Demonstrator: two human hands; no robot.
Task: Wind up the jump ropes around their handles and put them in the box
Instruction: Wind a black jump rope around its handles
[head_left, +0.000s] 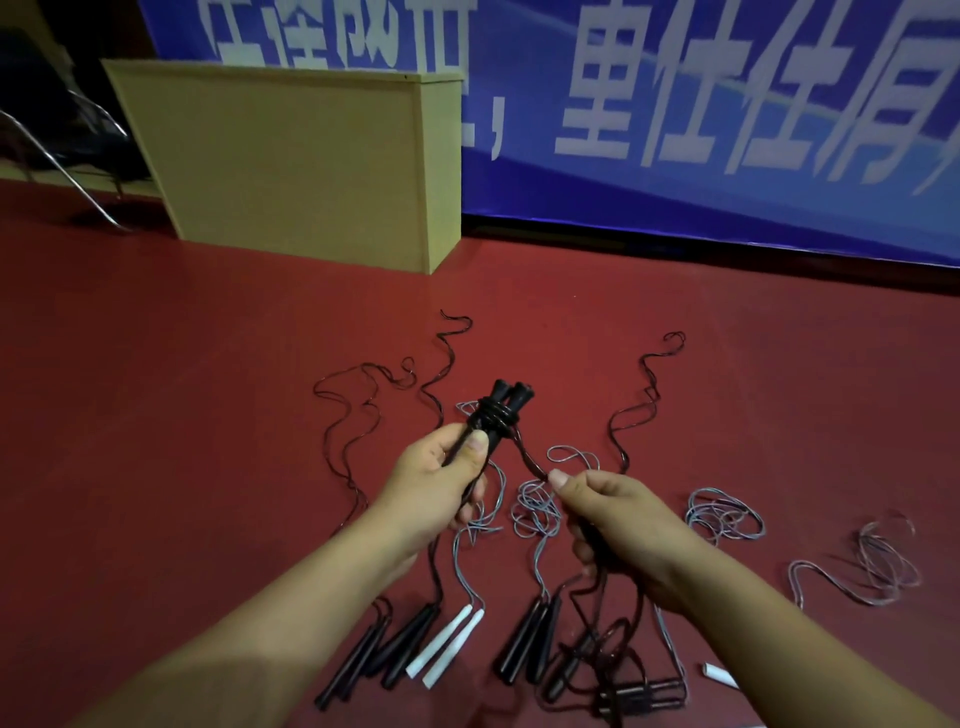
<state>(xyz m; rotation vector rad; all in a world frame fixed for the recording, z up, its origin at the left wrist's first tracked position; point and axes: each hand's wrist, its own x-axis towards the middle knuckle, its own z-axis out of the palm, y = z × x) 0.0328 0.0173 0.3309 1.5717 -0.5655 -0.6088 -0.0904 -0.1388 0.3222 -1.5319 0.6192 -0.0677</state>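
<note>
My left hand (447, 478) grips a pair of black jump-rope handles (506, 402), held side by side and pointing away from me. A few turns of black rope (493, 415) circle the handles just above my fingers. From those turns the rope runs down to the right, where my right hand (608, 512) pinches it between thumb and fingers. The rest of that rope drops below my right hand toward the floor. No open box shows in view.
Several more jump ropes lie on the red floor: black handles (410, 644), white handles (447, 644), more black handles (530, 642), and loose grey cords (724, 514). A tan wooden cabinet (291, 161) stands far left, a blue banner (727, 130) behind.
</note>
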